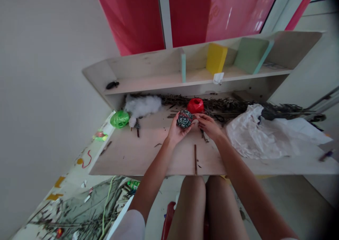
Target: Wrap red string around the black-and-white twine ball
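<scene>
A ball of dark yarn (184,119) flecked with white and red rests in my left hand (175,132), whose fingers curl round its left side and underside above the tabletop. Close against the ball's right side, my right hand (208,125) has its fingertips pinched together. What they hold is too small to make out. Just behind the ball sits a roll of red plastic twine (196,105). On the table in front of my right hand lies a thin brown stick (195,158).
White stuffing (144,105) and a green twine roll (119,119) lie at the left. Dry twigs (225,105) line the back under a shelf (148,83). A crumpled white plastic bag (254,137) covers the right side. More twigs (84,208) litter the floor at left.
</scene>
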{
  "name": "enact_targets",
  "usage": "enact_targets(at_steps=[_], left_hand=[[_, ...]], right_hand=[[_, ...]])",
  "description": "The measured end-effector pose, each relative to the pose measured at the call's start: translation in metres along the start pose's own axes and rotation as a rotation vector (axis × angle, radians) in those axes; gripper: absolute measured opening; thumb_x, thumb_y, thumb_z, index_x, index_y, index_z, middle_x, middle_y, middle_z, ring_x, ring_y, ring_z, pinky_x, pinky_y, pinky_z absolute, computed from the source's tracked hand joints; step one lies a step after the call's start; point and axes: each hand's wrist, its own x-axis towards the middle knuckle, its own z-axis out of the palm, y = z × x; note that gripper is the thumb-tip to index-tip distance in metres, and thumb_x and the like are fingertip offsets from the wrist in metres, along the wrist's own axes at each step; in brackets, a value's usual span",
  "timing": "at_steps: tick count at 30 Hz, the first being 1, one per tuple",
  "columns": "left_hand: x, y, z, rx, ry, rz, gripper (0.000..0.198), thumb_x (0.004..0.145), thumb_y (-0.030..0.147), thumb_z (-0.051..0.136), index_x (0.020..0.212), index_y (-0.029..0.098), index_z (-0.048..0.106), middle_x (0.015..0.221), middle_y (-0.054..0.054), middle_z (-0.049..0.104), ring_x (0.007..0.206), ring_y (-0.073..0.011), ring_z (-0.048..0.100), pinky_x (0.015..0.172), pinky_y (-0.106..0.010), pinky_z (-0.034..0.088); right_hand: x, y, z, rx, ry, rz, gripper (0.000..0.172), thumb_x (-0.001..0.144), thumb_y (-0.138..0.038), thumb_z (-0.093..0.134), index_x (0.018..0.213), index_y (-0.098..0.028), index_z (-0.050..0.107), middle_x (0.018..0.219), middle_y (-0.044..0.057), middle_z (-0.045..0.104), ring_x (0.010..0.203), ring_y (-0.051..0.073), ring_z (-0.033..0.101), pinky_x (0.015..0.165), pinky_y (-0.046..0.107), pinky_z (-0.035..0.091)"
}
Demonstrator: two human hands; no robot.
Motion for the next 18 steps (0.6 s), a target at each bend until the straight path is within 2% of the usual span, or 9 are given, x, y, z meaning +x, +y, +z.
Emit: enact_targets(at_steps=[4,8,14,18], left_hand=[[0.0007,-0.0008,-0.0002,0.013,0.032,-0.008,0.06,0.085,0.059,0.045,0.122,0.013,0.056,0.085,-0.011,0.069,0.07,-0.0182,0.068,0.058,-0.024,0.056],[0.0005,-0.0025,0.0003,0.074,0.07,-0.015,0.055,0.087,0.054,0.045,0.123,0.013,0.055,0.08,-0.01,0.069,0.067,-0.0163,0.067,0.057,-0.022,0.055],[-0.0012,-0.0005,0.0,0.082,0.028,-0.014,0.068,0.084,0.063,0.043,0.127,0.012,0.053,0.085,-0.013,0.07,0.067,-0.0172,0.068,0.063,-0.026,0.055],[-0.0003,-0.0003,-0.0018,0.071,0.039,0.021,0.069,0.079,0.065,0.048,0.128,0.016,0.052,0.081,-0.008,0.07,0.065,-0.0165,0.067,0.062,-0.026,0.054]], right_hand=[[0.0018,0.0024,-0.0007,-0.015,0.001,-0.007,0.037,0.054,-0.039,0.081,0.08,-0.022,0.062,0.063,-0.006,0.056,0.048,0.004,0.039,0.046,0.019,0.032],[0.0025,0.0026,-0.0004,-0.019,-0.016,-0.026,0.038,0.052,-0.04,0.082,0.078,-0.022,0.062,0.067,-0.005,0.058,0.049,0.004,0.042,0.048,0.02,0.034],[0.003,0.0022,-0.0006,-0.057,-0.031,-0.013,0.036,0.054,-0.042,0.08,0.079,-0.023,0.062,0.066,-0.003,0.059,0.053,0.008,0.047,0.051,0.023,0.034],[0.0039,0.0025,-0.0014,-0.065,-0.003,-0.015,0.037,0.054,-0.042,0.079,0.08,-0.023,0.061,0.066,-0.004,0.058,0.05,0.006,0.043,0.051,0.023,0.034]])
